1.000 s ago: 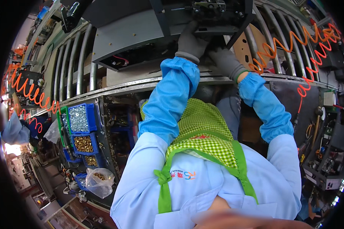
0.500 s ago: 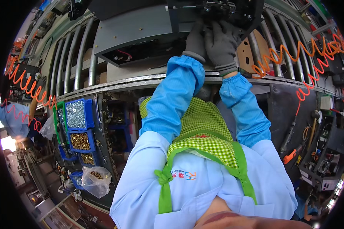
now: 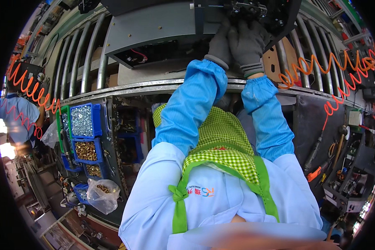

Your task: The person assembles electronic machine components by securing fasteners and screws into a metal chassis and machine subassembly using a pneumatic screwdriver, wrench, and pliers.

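Note:
Both my hands, in grey work gloves, reach into the open side of a dark grey metal cabinet (image 3: pixel 154 31). My left hand (image 3: pixel 220 45) lies against the cabinet's inner edge, and its fingertips disappear into shadow. Close beside it on the right, my right hand (image 3: pixel 248 43) points its fingers up at a black metal mechanism (image 3: pixel 249 9) with shiny screws. The fingertips of both hands are hidden under or behind this mechanism, so whatever they hold does not show. Inside the cabinet's lower opening a red wire (image 3: pixel 140 54) is visible.
The cabinet rests over a conveyor of steel rollers (image 3: pixel 86 58). Left of me stand blue bins of silvery fasteners (image 3: pixel 82 121) and brass-coloured fasteners (image 3: pixel 86 151), beside a plastic bag (image 3: pixel 103 196). Orange coiled hoses (image 3: pixel 316 66) hang on both sides. An orange-handled tool (image 3: pixel 313 174) lies right.
The cabinet and both hands sit slightly further right and up in the picture. My right hand's fingers reach deeper under the mechanism. At the far left, another person has shifted into fuller view.

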The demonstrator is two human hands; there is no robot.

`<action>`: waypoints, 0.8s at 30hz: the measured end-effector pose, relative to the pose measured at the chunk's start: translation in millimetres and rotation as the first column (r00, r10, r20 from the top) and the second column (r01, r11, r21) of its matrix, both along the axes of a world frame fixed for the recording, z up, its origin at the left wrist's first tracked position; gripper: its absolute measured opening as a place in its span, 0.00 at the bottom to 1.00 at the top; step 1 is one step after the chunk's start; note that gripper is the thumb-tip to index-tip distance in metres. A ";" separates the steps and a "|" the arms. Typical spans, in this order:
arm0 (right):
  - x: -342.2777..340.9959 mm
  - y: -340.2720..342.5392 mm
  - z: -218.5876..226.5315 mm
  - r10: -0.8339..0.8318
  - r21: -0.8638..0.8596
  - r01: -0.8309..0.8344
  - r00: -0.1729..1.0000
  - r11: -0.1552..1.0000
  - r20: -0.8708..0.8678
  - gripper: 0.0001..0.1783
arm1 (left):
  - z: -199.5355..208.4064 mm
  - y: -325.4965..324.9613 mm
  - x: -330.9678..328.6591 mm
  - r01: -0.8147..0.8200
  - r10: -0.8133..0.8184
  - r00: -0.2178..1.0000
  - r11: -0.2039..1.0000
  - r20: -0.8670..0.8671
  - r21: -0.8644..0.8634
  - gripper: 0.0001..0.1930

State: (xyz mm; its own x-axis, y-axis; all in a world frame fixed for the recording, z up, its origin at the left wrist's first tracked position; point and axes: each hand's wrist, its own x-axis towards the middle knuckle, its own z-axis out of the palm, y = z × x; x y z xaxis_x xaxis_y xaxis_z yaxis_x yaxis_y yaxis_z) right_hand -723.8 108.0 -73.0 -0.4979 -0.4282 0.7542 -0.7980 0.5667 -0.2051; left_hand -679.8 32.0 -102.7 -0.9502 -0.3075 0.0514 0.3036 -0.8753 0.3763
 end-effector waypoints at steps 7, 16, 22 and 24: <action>-2.9 1.5 2.6 0.002 -0.009 -0.002 1.000 1.000 -0.027 0.23 | 10.4 3.9 5.5 -0.002 -0.003 0.997 0.998 -0.078 -0.068 0.31; -1.2 1.4 -0.7 0.034 -0.089 -0.041 0.996 0.995 -0.079 0.23 | 1.9 1.6 2.0 -0.015 0.013 0.999 0.999 -0.045 -0.031 0.28; 4.3 -0.1 3.3 0.070 -0.105 -0.060 0.993 0.993 0.097 0.23 | -0.9 2.7 0.1 -0.031 0.030 0.999 0.999 -0.038 -0.031 0.28; 2.5 -3.4 1.8 -0.040 -0.067 0.031 0.991 0.997 -0.129 0.22 | -3.8 -0.9 -0.7 0.005 -0.006 0.997 1.000 -0.078 -0.008 0.28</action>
State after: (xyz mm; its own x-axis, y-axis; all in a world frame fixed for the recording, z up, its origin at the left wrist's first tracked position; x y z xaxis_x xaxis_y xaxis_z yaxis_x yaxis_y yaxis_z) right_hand -721.3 104.6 -71.1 -0.4077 -0.3601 0.8391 -0.8000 0.5838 -0.1382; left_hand -680.5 31.1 -106.5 -0.9450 -0.3013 0.1275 0.3272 -0.8742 0.3588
